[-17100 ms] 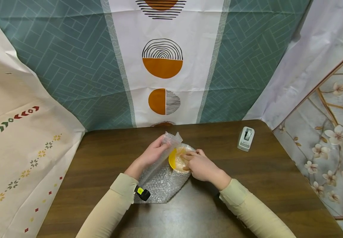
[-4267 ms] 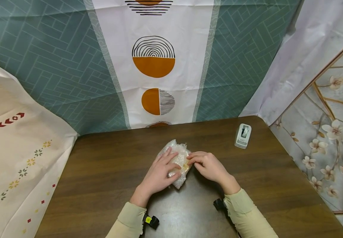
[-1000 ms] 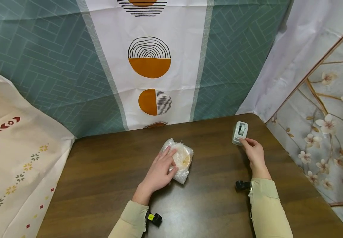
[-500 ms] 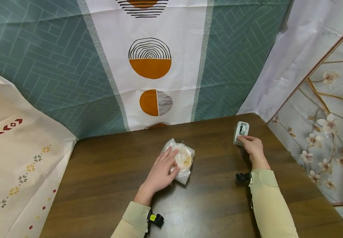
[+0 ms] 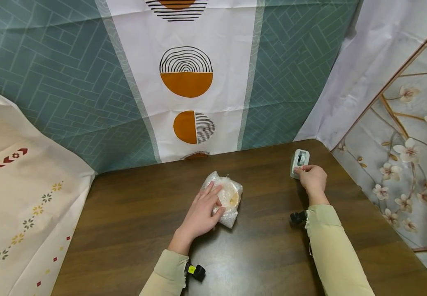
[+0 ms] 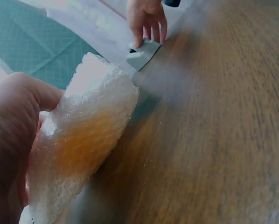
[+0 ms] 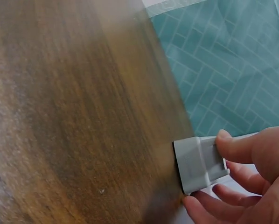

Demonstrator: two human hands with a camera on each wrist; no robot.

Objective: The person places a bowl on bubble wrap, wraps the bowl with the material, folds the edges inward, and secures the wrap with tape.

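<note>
A flat bundle of bubble wrap [image 5: 229, 197] lies mid-table, with something round and yellow showing through; the left wrist view shows its yellow patch as orange. My left hand [image 5: 201, 211] rests on the bundle's left part, fingers spread over its top and thumb at the near side. Toward the back right corner stands a white tape dispenser [image 5: 300, 161]. My right hand [image 5: 314, 179] reaches over its near end. In the right wrist view, my thumb lies on top of the dispenser [image 7: 193, 163] and the other fingers are curled along its side.
The brown wooden table [image 5: 139, 238] meets a green and white patterned cloth [image 5: 198, 135] at its back edge. A cream cloth [image 5: 32, 205] hangs at the left and a flowered one [image 5: 402, 172] at the right.
Earlier, both hands were at the partly unfolded wrap around a yellow round thing. The wrap is now folded over it. My right hand has moved right to the tape dispenser; my left stays on the bundle.
</note>
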